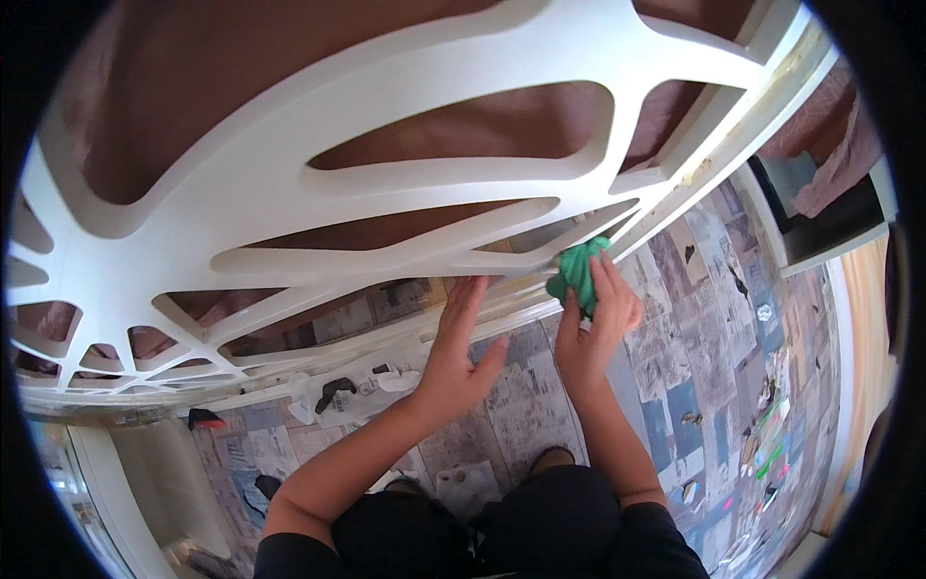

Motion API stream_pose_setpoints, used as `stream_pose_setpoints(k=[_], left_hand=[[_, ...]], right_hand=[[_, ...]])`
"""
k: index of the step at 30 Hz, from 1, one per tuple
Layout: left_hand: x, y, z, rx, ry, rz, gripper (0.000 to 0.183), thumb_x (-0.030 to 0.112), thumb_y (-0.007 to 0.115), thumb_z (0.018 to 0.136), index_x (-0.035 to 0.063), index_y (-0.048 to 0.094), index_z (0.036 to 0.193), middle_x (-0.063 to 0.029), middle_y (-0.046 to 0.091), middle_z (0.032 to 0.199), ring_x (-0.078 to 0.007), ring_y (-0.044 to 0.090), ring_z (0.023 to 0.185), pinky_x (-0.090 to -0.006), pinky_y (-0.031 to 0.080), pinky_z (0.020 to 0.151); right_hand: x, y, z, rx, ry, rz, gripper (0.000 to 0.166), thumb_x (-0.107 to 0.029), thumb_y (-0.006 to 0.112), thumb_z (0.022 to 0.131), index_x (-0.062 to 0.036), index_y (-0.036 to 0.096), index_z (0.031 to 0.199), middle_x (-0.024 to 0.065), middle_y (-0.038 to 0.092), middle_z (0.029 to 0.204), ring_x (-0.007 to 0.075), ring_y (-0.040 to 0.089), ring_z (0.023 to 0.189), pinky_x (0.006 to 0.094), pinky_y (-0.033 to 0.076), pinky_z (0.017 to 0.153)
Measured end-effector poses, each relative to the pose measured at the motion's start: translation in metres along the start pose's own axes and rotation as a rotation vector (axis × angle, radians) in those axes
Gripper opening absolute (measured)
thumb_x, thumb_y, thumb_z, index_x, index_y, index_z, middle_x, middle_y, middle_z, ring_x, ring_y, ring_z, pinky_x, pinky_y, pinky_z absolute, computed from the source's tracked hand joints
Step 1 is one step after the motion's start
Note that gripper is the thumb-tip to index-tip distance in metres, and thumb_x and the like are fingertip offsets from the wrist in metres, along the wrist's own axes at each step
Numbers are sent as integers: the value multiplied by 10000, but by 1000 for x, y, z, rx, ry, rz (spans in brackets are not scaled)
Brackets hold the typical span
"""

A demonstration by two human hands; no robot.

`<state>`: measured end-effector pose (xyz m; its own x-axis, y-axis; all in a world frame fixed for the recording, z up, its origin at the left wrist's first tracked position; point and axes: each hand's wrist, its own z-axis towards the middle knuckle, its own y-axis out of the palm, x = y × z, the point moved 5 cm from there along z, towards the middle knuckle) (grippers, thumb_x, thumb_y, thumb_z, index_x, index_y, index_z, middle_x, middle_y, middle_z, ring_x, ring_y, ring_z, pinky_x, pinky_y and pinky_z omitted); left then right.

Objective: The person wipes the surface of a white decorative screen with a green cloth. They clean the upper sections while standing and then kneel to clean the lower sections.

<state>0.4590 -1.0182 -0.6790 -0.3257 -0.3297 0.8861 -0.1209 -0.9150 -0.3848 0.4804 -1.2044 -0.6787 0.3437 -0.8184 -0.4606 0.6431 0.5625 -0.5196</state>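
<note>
My right hand [599, 318] grips a crumpled green cloth [579, 275]. The cloth presses against the lower right corner of a white openwork panel [463, 210], close to its upright frame [694, 181]. Rounded, web-like cut-outs run through the panel, and pinkish-brown fabric [477, 127] shows behind them. With fingers extended and thumb apart, my left hand [463, 347] is beside the panel's lower edge and holds nothing. Its fingertips overlap that edge in view; whether they touch it I cannot tell.
Plastic scraps [362, 394] and a dark scrap [336, 394] lie on the patchwork-patterned floor [528, 405]. Coloured litter [770, 449] is scattered at the right. A dark-fronted cabinet [817, 203] with pink cloth [839, 166] stands at upper right. A beige curtain [864, 297] hangs along the right.
</note>
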Motion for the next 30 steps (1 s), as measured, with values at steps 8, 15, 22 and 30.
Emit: stream_pose_setpoints(k=[8,15,22,30], left_hand=[[-19,26,1,-93,20,285,921,84,685,933,14,126,1662,-285,139,1678,-433,159,1575,-481,196,1257],[-37,30,-5,-57,-38,328,951,74,706,918,53,125,1672,-303,137,1660,-458,175,1556,-500,201,1248],[-35,31,-4,-92,-54,365,987,109,723,909,34,98,1669,-326,131,1654,-473,168,1552,-502,194,1248],[-35,26,-5,-93,-81,260,986,100,717,900,37,102,1668,-300,172,1662,-454,154,1569,-504,184,1260]], right_hand=[[56,40,-25,-243,95,66,623,76,643,839,-13,537,1446,239,573,1408,412,562,1230,503,407,1082],[9,30,-12,-166,122,260,626,77,648,818,-28,570,1430,217,587,1400,421,550,1233,498,410,1074],[43,40,-26,-202,133,114,614,88,625,836,-26,567,1436,221,558,1433,418,534,1249,499,405,1089],[37,39,-29,-134,78,212,624,105,641,843,-19,552,1449,219,560,1440,415,540,1236,493,405,1086]])
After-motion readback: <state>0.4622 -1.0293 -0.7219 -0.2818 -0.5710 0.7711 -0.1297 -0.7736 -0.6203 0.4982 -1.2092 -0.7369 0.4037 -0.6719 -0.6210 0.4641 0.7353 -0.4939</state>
